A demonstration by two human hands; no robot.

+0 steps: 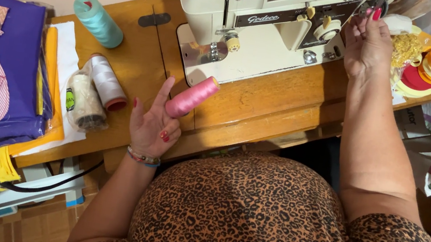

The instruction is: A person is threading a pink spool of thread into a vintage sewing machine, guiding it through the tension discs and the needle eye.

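Observation:
My left hand holds a pink thread spool over the front of the wooden sewing table, thumb and fingers around its lower end, index finger raised. My right hand is up at the right end of the cream sewing machine, fingertips pinched at its top near the handwheel; whether they hold a thread I cannot tell. The machine's needle and metal plate lie between the two hands.
A teal spool, a white spool and a wrapped cream spool lie on the table's left. Folded purple, yellow and striped fabrics are stacked at far left. Rolls of orange, red and yellow ribbon sit at right.

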